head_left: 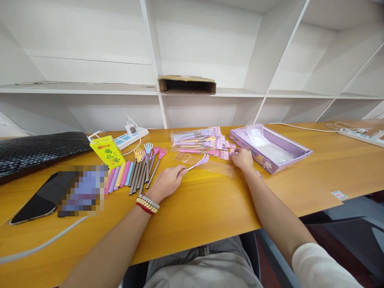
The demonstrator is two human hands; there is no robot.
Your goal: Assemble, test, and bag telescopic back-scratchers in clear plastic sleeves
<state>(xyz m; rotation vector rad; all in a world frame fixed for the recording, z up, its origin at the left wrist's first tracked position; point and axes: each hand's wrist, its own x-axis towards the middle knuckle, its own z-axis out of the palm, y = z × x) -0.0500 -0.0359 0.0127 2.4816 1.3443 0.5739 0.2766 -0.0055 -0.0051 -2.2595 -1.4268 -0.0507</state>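
Note:
My left hand (169, 182) is closed around the metal shaft of a back scratcher with a lilac claw head (203, 160), tilted up to the right. My right hand (242, 159) has its fingers drawn together beside small pink cards (231, 147); what they hold, if anything, is hidden. Between the hands a clear plastic bag (220, 169) lies on the table. Behind it is a pile of bagged back scratchers (196, 138) with printed cards. Loose back scratchers (147, 149) with yellow, blue, purple and pink heads lie left of my left hand, alongside several coloured handle tubes (120, 175).
A purple open box (295, 155) with clear bags (258, 136) inside stands right of my right hand. To the left are a yellow drink carton (108, 152), a power strip (132, 137), a phone (39, 200) and a black padded bag (45, 152). A cardboard box (187, 85) sits on the shelf.

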